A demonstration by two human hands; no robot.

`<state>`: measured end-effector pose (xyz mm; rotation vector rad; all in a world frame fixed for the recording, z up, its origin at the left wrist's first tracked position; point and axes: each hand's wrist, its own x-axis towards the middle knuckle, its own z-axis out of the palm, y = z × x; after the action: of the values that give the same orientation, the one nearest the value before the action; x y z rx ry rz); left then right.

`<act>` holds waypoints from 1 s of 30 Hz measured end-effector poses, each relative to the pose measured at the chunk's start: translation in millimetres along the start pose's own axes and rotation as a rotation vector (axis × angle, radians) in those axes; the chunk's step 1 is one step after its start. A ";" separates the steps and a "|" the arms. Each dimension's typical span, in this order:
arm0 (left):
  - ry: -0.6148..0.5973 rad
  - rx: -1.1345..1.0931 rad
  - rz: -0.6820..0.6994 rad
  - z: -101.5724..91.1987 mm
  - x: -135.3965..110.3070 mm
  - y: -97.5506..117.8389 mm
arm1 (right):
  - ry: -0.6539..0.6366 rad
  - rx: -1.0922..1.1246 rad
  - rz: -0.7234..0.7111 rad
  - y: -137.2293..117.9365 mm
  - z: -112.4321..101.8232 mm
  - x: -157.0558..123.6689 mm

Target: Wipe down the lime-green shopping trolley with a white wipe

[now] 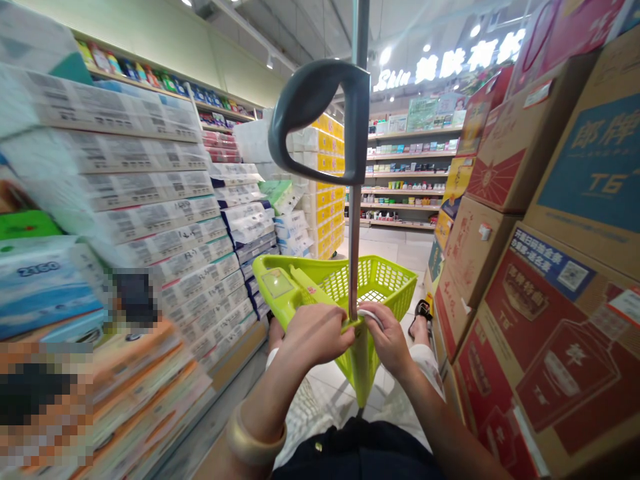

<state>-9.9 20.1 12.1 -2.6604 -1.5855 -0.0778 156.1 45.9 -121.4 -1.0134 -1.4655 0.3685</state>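
The left hand (320, 335) is closing around a lime-green plastic shopping basket (380, 283) and the right hand (390, 340) is gripping it beside a metal pole (354, 267), apparently steadying the basket in the aisle between packaged tissue stacks (150, 160) and cardboard cartons (520, 133).

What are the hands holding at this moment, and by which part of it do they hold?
The left hand and right hand both hold a lime-green plastic shopping basket by its near rim.

2 hands (320, 335), 1 lime-green plastic shopping basket (385, 283), 1 gray handle (320, 79), 1 metal pole (354, 260), 1 gold bangle (255, 437), 1 black sandal (420, 312)
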 end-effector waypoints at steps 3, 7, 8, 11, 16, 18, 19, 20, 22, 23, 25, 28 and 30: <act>0.004 0.002 0.002 0.6 0.2 -0.2 | 0.018 0.004 0.016 6.8 -0.6 2.7; -0.011 0.007 -0.006 0.4 0.5 0.0 | 0.074 -0.014 0.062 21.0 -2.2 7.9; -0.013 0.008 -0.010 0.5 0.5 0.1 | 0.080 -0.015 0.066 21.6 -2.3 7.5; -0.007 0.009 -0.010 1.7 0.5 -0.4 | 0.069 -0.006 0.053 13.8 -1.6 1.3; 0.029 0.006 0.013 4.7 0.7 -1.9 | 0.011 0.057 -0.032 -3.5 1.2 -10.5; 0.031 0.004 0.014 4.8 0.7 -1.9 | 0.011 0.069 -0.043 -1.0 2.1 -10.6; 0.030 0.004 0.014 4.6 0.8 -1.8 | 0.019 0.069 -0.037 2.2 2.4 -9.6; 0.029 0.004 0.013 4.2 0.7 -1.7 | 0.030 0.067 -0.026 6.0 2.7 -8.3; 0.023 0.005 0.009 3.6 0.6 -1.4 | 0.056 0.061 0.002 12.8 3.1 -5.8; 0.020 0.005 0.005 3.5 0.6 -1.4 | 0.068 0.057 0.015 14.6 3.3 -5.1; 0.019 0.004 -0.001 3.5 0.5 -1.4 | 0.079 0.052 0.025 13.0 3.6 -5.6; 0.027 0.000 0.002 4.5 0.7 -1.6 | 0.049 0.061 -0.016 1.4 3.7 -9.6; 0.032 0.000 0.005 5.1 0.9 -1.7 | 0.015 0.072 -0.062 -4.9 3.5 -11.5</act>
<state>-10.8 22.0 7.1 -2.6496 -1.5694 -0.1193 149.5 35.6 -125.8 -0.9096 -1.4568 0.3659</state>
